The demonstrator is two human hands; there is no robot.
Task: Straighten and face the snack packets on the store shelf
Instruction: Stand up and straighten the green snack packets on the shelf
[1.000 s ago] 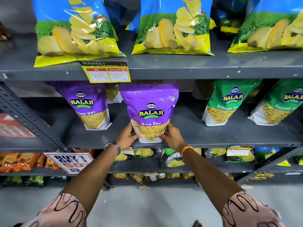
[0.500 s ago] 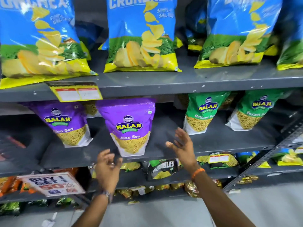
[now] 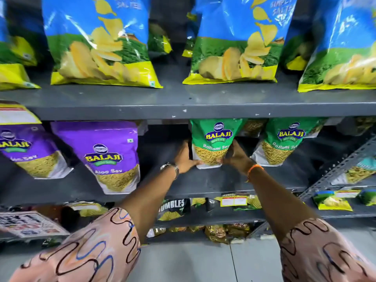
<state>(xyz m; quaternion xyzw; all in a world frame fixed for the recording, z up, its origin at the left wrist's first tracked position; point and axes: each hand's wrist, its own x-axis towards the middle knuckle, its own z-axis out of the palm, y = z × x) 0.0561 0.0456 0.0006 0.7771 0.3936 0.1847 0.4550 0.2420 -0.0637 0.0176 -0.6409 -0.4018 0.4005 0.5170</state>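
Note:
A green Ratlami Sev packet (image 3: 213, 139) stands upright on the middle grey shelf (image 3: 203, 182), set back from the front edge. My left hand (image 3: 186, 159) grips its lower left side and my right hand (image 3: 236, 156) grips its lower right side. A second green Ratlami Sev packet (image 3: 284, 142) leans just to the right. Left of my hands stand two purple Aloo Sev packets, one (image 3: 109, 155) near the shelf front and upright, the other (image 3: 26, 149) at the far left, tilted.
Big blue and yellow chip bags (image 3: 101, 43) line the top shelf (image 3: 183, 104). Small packets (image 3: 173, 208) fill the lower shelves. A slotted metal upright (image 3: 337, 165) slants at the right. A promo sign (image 3: 28, 224) hangs at lower left.
Both hands let go of the purple Aloo Sev packet, moved right and took hold of the green Ratlami Sev packet. The view shifted right and closer.

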